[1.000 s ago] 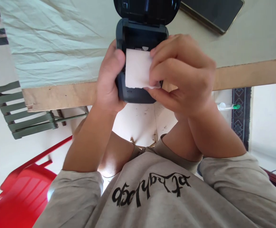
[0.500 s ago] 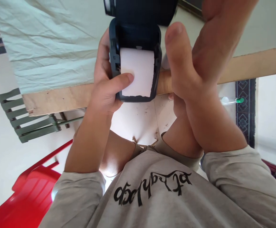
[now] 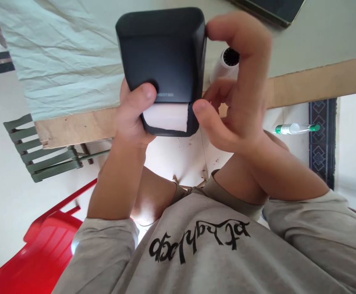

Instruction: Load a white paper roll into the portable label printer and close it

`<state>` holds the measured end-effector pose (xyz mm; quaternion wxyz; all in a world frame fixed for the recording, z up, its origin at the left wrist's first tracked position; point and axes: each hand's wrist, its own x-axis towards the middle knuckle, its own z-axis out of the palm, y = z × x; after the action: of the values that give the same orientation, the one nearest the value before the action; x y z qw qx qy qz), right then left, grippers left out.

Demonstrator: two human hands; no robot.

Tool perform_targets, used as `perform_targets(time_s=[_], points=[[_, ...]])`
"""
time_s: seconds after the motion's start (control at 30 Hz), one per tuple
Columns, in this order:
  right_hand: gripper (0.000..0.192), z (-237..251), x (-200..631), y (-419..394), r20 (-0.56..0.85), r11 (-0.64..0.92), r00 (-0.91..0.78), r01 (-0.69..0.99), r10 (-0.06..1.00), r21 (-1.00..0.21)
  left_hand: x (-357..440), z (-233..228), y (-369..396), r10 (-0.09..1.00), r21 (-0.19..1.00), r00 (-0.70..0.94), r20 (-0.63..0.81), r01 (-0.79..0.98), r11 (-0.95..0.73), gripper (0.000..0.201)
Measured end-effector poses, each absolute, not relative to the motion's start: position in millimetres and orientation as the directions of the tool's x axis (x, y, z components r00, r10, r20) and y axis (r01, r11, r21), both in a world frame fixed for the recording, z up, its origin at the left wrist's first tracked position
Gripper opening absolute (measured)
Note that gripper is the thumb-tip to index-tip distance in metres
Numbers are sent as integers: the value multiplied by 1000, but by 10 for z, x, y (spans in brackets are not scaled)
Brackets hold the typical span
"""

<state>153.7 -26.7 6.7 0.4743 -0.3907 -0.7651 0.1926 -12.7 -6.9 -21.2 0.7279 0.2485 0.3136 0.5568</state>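
— Left hand [image 3: 133,116] gripping the printer [image 3: 162,61] from its near left corner, thumb lying across the lid, likely steadying it clear of the table [image 3: 303,83].

— And clamped, or only resting?

— Clamped, judging by fingers wrapping out of sight behind the body and thumb pressing on top. Holding the printer tilted toward the chest, lid facing up, probably for keeping the paper slot in sight.

— Right hand [image 3: 242,87] doing what?

— Closing round the printer's right side. Index fingertip touching the far right corner of the lid, thumb touching the near right corner, just beside the paper [image 3: 165,116]. Remaining fingers curling loosely between, apart from the casing. Looking like pinching lid against body, though impossible telling how hard.

— Paper sitting where?

— Poking out as a short white strip from under the lid's near edge, between the two thumbs, ragged along its lower edge. Left thumb lying just above it, not touching.

— Anything else round the hands?

— Behind the right fingers, lying on the table: a white roll [image 3: 227,65], partly hidden. Farther beyond, at the table's far edge, a dark phone [image 3: 266,10]. Beyond the left hand, a pale cloth [image 3: 64,57] covering the table. Below the right wrist, well apart, down on the floor: a green-capped pen [image 3: 296,129]. Below the left arm, a red chair [image 3: 39,253] and a green slatted one [image 3: 45,153].
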Motion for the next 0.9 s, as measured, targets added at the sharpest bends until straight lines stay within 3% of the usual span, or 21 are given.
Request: perform_targets(time_s=[0.1, 0.17, 0.5, 0.63, 0.73, 0.9], points=[[57, -10, 1505, -273, 514, 579, -271, 435, 814, -689, -152, -206, -111, 983, 783, 178, -48, -604, 147, 53], [63, -41, 1488, -265, 526, 600, -290, 422, 800, -680, -175, -206, -121, 973, 813, 228, -35, -559, 161, 47], [68, -57, 1433, -284, 541, 582, -249, 524, 803, -623, -252, -323, -25, 944, 863, 289, 157, -506, 11, 49], [81, -50, 1450, -247, 574, 618, -257, 480, 777, -622, -225, -278, -49, 937, 858, 309, 162, -514, 21, 54], [67, 31, 1485, -317, 357, 483, -333, 476, 872, -735, -189, -207, -114, 950, 831, 295, 104, -550, 80, 53], [65, 4, 1667, -484, 401, 534, -420, 270, 814, -801, -119, -108, -98, 973, 813, 221, -61, -555, 177, 71]])
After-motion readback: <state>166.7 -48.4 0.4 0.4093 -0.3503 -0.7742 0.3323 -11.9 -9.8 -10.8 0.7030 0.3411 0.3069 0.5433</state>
